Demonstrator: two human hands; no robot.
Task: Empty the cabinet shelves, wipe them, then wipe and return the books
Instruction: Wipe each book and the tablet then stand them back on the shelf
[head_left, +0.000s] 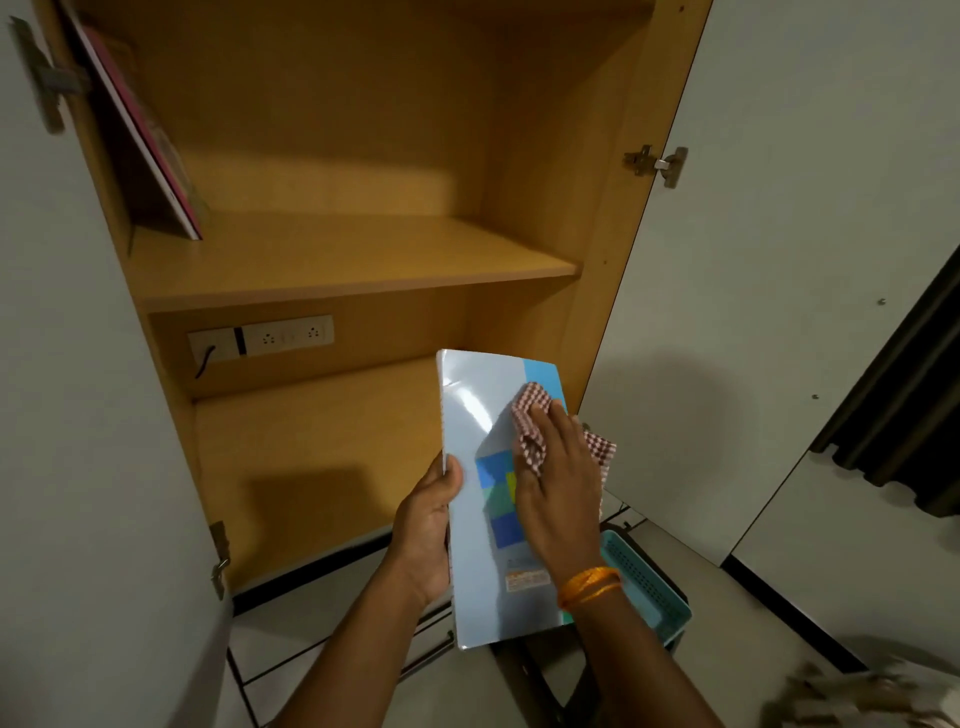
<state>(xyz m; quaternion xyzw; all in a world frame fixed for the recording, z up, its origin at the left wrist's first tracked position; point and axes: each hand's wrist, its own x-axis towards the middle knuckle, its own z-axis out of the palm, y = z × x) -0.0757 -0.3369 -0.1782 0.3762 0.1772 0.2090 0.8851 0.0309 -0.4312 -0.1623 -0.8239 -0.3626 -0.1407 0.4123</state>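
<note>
Here a pale blue book (478, 467), held before the cabinet's lower shelf (311, 441), is gripped by the left hand (423, 525) and wiped with a checked cloth (535, 431) under the flat right hand (558, 493); shelving presumably follows.

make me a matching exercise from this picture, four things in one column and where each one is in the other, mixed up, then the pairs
Things:
1. pink book
2. light blue book
3. checked cloth
4. teal basket

Places:
A. pressed on a cover under the right hand
B. on the floor below the open cabinet door
C. leaning against the left wall on the upper shelf
D. held at its edge by the left hand

Pairs: 1-C, 2-D, 3-A, 4-B
</note>
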